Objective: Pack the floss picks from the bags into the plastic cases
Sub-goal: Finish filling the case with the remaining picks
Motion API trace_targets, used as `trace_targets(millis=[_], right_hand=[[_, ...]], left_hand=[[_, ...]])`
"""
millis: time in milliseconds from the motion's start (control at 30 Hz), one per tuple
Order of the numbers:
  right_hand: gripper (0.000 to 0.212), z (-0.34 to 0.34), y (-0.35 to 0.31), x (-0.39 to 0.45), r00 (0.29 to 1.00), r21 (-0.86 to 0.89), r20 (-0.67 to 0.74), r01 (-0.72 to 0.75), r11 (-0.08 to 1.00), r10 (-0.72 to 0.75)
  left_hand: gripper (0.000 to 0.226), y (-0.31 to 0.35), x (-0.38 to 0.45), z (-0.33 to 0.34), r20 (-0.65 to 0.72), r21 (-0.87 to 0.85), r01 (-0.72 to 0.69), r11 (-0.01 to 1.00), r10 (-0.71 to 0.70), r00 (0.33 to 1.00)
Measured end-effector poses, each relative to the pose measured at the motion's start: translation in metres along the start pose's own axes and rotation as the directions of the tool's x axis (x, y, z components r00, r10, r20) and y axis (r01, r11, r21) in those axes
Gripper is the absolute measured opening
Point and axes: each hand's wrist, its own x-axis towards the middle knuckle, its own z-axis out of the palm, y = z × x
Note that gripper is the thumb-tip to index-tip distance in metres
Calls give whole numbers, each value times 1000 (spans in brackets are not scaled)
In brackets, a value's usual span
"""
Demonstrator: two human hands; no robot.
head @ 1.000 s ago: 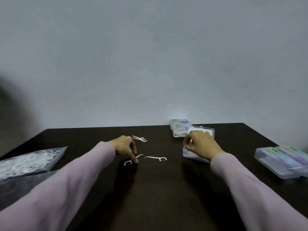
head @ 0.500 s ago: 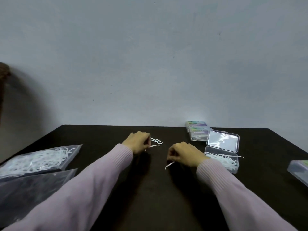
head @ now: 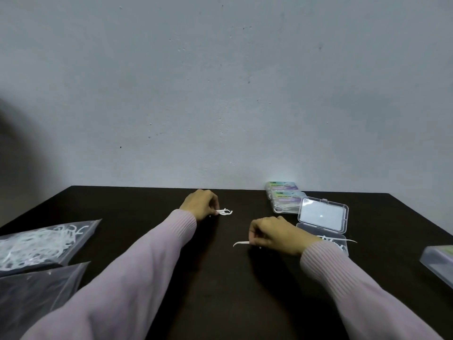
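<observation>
1. Bag [head: 36, 244] of floss picks lies at the left table [head: 220, 290] edge, well apart from both hands; a second bag [head: 36, 290] lies just in front of it, contents not discernible. Risk: none from the hands at present.
2. Left hand [head: 199, 207] rests knuckles-up on the table, forearm angled toward the far edge, fingers closed on a small cluster of picks [head: 225, 212] that projects to its right. Risk: several thin picks pinched at one end can fan out and one can drop when lifted.
3. Right hand [head: 277, 235] rests low on the table, fingers curled shut on a single pick [head: 241, 243] whose curved tip points left. Risk: the pick is held near one end, so it can pivot or slip during transfer.
4. Open case [head: 323, 231] sits just right of the right hand, lid raised, picks already inside. One pick tip overhangs the right rim; it can block the lid on closing.
5. Closed cases [head: 282, 195] stand behind it.
</observation>
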Motion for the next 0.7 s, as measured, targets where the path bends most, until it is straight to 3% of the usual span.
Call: trace_targets(millis=[200,367,567,700], right_hand=[[7,-20,29,-31,949,92,-306,-54,994,80],[10,-32,62,-69,901,-16,-344,-287,958,264],[12,-22,80,-94,861,9,-355,-387,922,365],[9,-20,95,-107,781,209,-406,-427,880,475]], left_hand=[[16,4,2,-2,147,44,-6,999,-1,989],[26,20,-5,3,165,228,-76,971,38,985],[22,71,-12,9,46,55,-215,975,213,976],[19,117,-13,19,1,-51,-374,926,374,927]])
